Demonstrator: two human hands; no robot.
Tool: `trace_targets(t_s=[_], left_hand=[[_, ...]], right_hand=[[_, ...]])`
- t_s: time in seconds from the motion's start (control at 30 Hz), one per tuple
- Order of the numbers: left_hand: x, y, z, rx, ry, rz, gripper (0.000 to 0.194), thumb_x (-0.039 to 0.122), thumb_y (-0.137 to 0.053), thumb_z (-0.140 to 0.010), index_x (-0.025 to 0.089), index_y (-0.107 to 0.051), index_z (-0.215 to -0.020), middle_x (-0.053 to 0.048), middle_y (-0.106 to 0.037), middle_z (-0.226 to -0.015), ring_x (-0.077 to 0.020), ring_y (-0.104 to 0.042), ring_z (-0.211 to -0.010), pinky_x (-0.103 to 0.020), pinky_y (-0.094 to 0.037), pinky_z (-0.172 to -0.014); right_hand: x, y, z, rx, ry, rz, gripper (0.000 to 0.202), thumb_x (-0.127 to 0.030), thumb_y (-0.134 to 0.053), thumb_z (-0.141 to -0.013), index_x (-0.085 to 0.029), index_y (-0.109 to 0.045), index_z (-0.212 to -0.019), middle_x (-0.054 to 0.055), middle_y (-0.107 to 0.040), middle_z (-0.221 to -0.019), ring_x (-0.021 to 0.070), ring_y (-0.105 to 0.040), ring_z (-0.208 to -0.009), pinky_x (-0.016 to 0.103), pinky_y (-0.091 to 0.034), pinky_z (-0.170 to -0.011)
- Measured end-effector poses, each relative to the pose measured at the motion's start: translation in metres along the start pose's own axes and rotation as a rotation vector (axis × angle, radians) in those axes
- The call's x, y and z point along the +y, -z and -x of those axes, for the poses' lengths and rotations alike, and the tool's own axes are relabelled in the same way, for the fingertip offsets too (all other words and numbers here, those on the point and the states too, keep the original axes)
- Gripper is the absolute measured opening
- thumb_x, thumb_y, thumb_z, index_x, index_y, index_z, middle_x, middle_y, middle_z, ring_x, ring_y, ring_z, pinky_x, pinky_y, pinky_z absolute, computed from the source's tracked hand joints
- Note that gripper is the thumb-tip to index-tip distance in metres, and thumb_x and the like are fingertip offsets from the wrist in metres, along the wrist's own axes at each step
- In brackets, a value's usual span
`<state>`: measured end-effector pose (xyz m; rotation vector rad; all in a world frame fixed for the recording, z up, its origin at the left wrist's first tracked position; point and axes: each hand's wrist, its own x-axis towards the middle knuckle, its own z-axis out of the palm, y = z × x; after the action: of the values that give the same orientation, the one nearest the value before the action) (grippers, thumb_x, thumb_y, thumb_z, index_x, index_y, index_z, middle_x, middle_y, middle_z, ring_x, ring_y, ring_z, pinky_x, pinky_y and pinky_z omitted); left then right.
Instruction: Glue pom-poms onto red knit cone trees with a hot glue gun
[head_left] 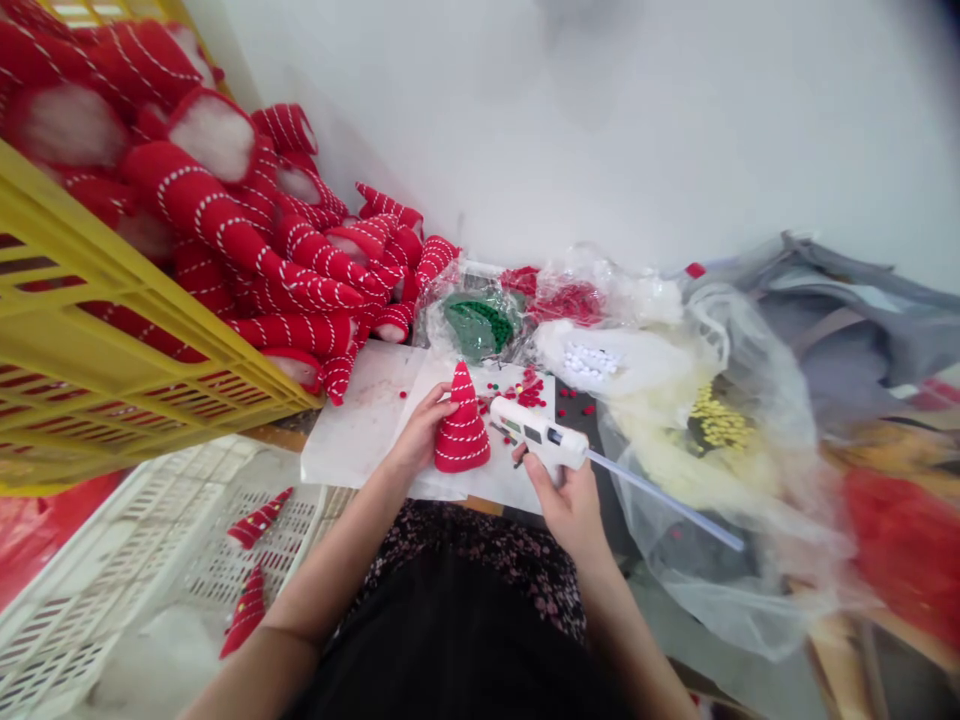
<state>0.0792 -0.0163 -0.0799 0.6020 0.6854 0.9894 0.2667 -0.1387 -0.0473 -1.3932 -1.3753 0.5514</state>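
Note:
My left hand (421, 428) is closed around the left side of a red stuffed cone (463, 430) with white dashed stripes, held upright over white paper (360, 415). In my right hand (566, 495) is a white hot glue gun (536, 430). A long translucent glue stick (667, 500) sticks out of its back end, toward the lower right. The gun's nozzle points left at the cone; I cannot tell whether it touches. Small red pompoms (531, 388) lie scattered on the paper behind the gun, with a few green ones among them.
A yellow crate (142, 330) heaped with red striped cones (225, 215) stands at left. Below it, a white basket (247, 560) holds two decorated cones. Bags of green pompoms (480, 325), red pompoms (566, 303), white pompoms (592, 360) and yellow pompoms (720, 418) line the back and right.

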Motion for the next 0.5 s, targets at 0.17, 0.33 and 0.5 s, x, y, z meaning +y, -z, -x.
trace_targets(t_s=[0.17,0.33,0.5], left_hand=[[0.001,-0.002,0.004,-0.020,-0.016,-0.050,0.045,0.024,-0.086,-0.066,0.021,-0.064,-0.105,0.000,-0.076,-0.091,-0.0185,-0.071,-0.076,-0.027,-0.051,-0.072],[0.000,-0.001,0.004,-0.046,-0.013,-0.066,0.044,0.024,-0.086,-0.067,0.022,-0.065,-0.106,0.000,-0.076,-0.090,-0.0182,-0.070,-0.074,-0.028,-0.051,-0.072],[-0.002,-0.001,0.002,-0.013,-0.017,-0.042,0.043,0.024,-0.086,-0.066,0.022,-0.066,-0.104,0.001,-0.075,-0.087,-0.0178,-0.069,-0.072,-0.028,-0.050,-0.071]], right_hand=[[0.008,-0.010,-0.001,-0.015,-0.011,-0.027,0.028,-0.043,-0.062,-0.101,-0.021,-0.062,-0.118,0.011,-0.072,-0.104,0.0256,-0.071,-0.097,0.041,-0.058,-0.090],[0.013,-0.012,-0.001,0.006,-0.016,0.005,0.030,-0.043,-0.062,-0.100,-0.020,-0.061,-0.121,0.012,-0.073,-0.106,0.0268,-0.072,-0.097,0.042,-0.058,-0.091],[0.009,-0.003,0.000,0.001,-0.015,0.068,0.030,-0.043,-0.062,-0.098,-0.020,-0.064,-0.116,0.013,-0.073,-0.108,0.0265,-0.073,-0.094,0.039,-0.060,-0.084]])
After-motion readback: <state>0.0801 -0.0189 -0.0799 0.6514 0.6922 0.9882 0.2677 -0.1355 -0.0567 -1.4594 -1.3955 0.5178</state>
